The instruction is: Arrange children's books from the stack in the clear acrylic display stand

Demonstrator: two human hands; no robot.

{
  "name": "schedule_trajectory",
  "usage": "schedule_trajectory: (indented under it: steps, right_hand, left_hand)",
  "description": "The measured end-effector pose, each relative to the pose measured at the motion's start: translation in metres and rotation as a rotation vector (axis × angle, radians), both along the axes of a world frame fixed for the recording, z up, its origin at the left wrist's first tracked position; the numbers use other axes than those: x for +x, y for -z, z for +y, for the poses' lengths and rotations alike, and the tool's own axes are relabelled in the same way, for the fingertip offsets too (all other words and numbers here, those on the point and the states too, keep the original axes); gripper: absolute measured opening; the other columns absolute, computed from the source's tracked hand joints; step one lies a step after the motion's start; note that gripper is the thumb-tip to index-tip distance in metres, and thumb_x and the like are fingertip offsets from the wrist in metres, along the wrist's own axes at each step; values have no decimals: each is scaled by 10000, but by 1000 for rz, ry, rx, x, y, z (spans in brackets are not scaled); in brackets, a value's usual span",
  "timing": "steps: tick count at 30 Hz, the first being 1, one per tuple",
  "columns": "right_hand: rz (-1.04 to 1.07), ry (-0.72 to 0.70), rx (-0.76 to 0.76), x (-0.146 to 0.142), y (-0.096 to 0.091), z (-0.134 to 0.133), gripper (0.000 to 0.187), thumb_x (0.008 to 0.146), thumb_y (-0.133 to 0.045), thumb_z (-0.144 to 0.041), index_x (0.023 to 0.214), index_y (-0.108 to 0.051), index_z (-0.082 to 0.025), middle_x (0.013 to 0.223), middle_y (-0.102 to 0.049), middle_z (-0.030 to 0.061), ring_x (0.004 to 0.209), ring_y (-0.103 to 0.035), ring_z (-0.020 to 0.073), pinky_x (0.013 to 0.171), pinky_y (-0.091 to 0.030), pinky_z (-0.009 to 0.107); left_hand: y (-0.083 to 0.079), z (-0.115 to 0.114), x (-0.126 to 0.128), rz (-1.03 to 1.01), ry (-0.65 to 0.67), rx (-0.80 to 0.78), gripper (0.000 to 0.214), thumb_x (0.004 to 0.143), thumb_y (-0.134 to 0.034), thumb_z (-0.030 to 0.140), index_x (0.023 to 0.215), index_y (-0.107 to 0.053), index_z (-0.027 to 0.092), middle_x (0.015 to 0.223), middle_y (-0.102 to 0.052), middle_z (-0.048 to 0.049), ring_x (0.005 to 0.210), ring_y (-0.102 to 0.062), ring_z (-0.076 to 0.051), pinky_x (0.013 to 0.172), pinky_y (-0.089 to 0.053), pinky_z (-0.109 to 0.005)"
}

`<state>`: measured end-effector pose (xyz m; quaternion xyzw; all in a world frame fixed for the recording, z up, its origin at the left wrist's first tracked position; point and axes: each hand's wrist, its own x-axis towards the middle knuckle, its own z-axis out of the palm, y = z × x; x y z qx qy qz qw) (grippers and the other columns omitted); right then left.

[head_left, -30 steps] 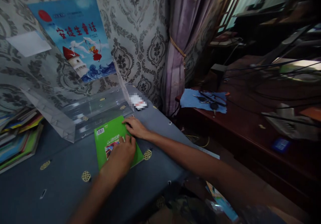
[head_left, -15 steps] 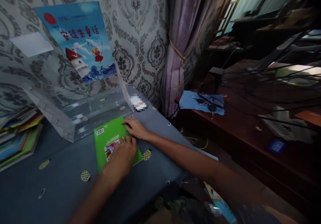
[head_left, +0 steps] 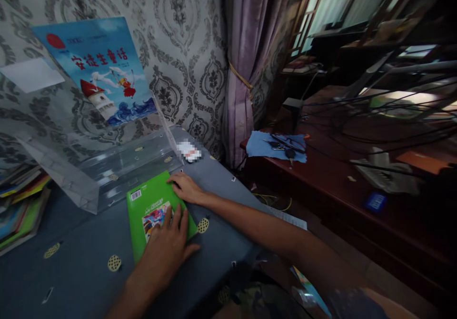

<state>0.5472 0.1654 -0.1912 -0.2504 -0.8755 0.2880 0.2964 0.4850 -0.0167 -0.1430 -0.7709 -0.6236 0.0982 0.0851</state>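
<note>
Laying spread fingers over the green book [head_left: 152, 202], our left hand [head_left: 166, 243] stands wide, its thumb out past the cover's lower right edge. Our right hand [head_left: 186, 188] sits at the book's upper right corner, fingers bent; we cannot tell whether it grips. We note the book flat on the grey patterned cloth [head_left: 85, 266], left of frame centre. Clear panels [head_left: 76, 185] stand just above it; stacked books [head_left: 26, 219] lie at the left edge.

Green book [head_left: 157, 199]: smooth paper cover. Stand [head_left: 73, 181]: glossy clear plastic. Curtain [head_left: 240, 104]: soft-sheened cloth. Dim desk [head_left: 324, 178]: probably varnished wood.
</note>
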Motion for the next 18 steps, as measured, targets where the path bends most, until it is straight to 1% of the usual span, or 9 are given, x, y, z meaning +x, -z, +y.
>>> schedule_trajectory:
  steps: [2, 4, 6, 8, 11, 14, 18]
  right_hand:
    - [-3, 2, -2, 0, 0, 0, 298, 876, -548, -47, 1122, -685, -144, 1093, -701, 98, 1053, -617, 209, 976, -461, 357]
    - [2, -4, -6, 0, -1, 0, 299, 874, -547, -44, 1121, -685, -142, 1086, -697, 101, 1047, -616, 212, 977, -458, 362]
    - [12, -8, -6, 0, 0, 0, 300, 872, -545, -36, 1110, -687, -150, 1076, -691, 95, 1042, -615, 208, 984, -454, 364]
    - [29, -8, -2, 0, 0, -1, 295, 869, -545, -29, 1093, -688, -156, 1092, -679, 94, 1063, -607, 206, 994, -450, 365]
    - [63, -1, 11, 1, 1, -2, 274, 869, -551, -30, 1081, -684, -143, 1161, -649, 115, 1134, -581, 214, 1022, -440, 371]
    - [60, -8, 22, 1, 2, -4, 270, 874, -547, -38, 1093, -679, -126, 1205, -626, 135, 1172, -564, 221, 1042, -435, 376]
    - [48, -30, 25, 2, 3, -4, 292, 863, -546, -29, 1103, -675, -135, 1194, -625, 117, 1163, -569, 213, 1054, -434, 373]
  left_hand:
    - [9, -6, -3, 16, 4, 50, 629, 924, -604, 431, 1473, -491, 146, 1534, -462, -200, 1409, -433, -410, 932, -571, -531]
    - [15, -10, -5, 25, -3, 88, 566, 952, -568, 363, 1478, -487, 169, 1532, -470, -184, 1417, -434, -381, 972, -551, -530]
    - [20, -11, -8, 28, -1, 116, 527, 971, -536, 330, 1476, -492, 187, 1512, -498, -179, 1403, -458, -364, 969, -555, -514]
    - [23, -11, -12, 40, 26, 138, 518, 982, -517, 343, 1477, -493, 194, 1494, -518, -182, 1382, -487, -358, 955, -564, -494]
    - [29, -13, -15, 85, 69, 189, 506, 999, -478, 350, 1474, -496, 176, 1477, -529, -202, 1353, -520, -358, 952, -564, -486]
    - [33, -16, -13, 130, 85, 241, 476, 1015, -433, 315, 1445, -524, 131, 1448, -548, -228, 1323, -547, -375, 941, -564, -504]
    - [32, -19, -8, 93, 58, 247, 435, 1018, -414, 262, 1400, -560, 113, 1402, -590, -224, 1287, -581, -365, 954, -553, -494]
